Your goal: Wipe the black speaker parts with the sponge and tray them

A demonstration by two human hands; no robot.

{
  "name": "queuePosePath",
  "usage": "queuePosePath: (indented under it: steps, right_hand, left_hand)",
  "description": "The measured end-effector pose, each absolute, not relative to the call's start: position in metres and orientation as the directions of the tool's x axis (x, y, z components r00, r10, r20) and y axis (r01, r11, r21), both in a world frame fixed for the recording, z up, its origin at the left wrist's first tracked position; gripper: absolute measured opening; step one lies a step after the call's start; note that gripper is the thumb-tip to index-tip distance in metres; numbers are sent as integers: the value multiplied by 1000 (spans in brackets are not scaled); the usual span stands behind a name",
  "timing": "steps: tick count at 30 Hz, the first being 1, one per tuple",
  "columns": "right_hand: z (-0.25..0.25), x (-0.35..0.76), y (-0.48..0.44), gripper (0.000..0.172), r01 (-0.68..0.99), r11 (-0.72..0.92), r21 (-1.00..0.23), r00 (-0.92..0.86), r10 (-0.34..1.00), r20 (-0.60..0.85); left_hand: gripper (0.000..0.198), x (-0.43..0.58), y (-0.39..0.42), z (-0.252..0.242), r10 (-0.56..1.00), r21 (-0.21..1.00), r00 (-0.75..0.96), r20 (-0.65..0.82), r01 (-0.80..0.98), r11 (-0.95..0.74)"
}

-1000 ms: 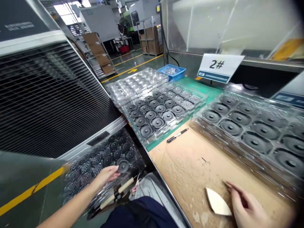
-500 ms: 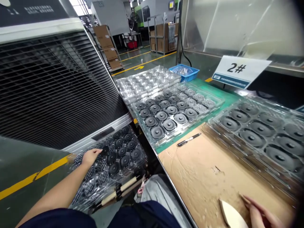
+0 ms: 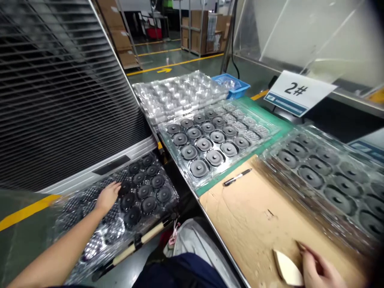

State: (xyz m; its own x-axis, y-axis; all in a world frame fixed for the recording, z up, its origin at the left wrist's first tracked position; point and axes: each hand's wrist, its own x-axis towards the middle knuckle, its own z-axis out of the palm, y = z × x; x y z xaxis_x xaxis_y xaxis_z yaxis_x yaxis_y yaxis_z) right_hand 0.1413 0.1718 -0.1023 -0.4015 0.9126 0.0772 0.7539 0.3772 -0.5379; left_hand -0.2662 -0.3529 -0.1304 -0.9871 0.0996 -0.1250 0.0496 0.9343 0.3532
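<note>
My left hand (image 3: 108, 197) reaches over a clear plastic tray (image 3: 67, 218) low on the left. Its fingers are stretched out and rest at the edge of a dark round part (image 3: 124, 188), beside several similar black round parts (image 3: 144, 192) sitting in the tray's pockets. Low on the right, my right hand (image 3: 319, 269) is above the brown board, its fingers closed together. A thin brown tip shows at those fingers; what it belongs to is unclear. Close beside that hand lies a pale, leaf-shaped flat piece (image 3: 288, 269).
A part-filled tray (image 3: 196, 180) lies on the green mat, with stacked clear trays (image 3: 180, 94) and a blue bin (image 3: 238, 93) behind. A pen (image 3: 237, 177) lies on the board (image 3: 240, 224). Filled trays (image 3: 324, 200) and a "2#" sign (image 3: 300, 93) stand right; a louvred machine (image 3: 66, 100) left.
The view has tilted down and shifted slightly. My left hand has moved a little to the right over the tray, fingers looser at the dark part. My right hand stays by the pale piece.
</note>
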Motion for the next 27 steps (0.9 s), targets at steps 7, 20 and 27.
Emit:
queuePosePath:
  steps: [7,20,27]
  right_hand:
    - [-68,115,158,36,710,147,-689,-269,960,-72]
    - [-26,138,146,42,582,260,-770,-43,956,291]
    - [28,147,152,47,602,746,-283,-610,659,440]
  left_hand:
    - [24,-191,-269,-110,568,618,-821,62,478,624]
    - [46,-89,28,-42,917,945,-360,172,323,-51]
    - [42,-76,74,-50,841,989,-526,-127,2,150]
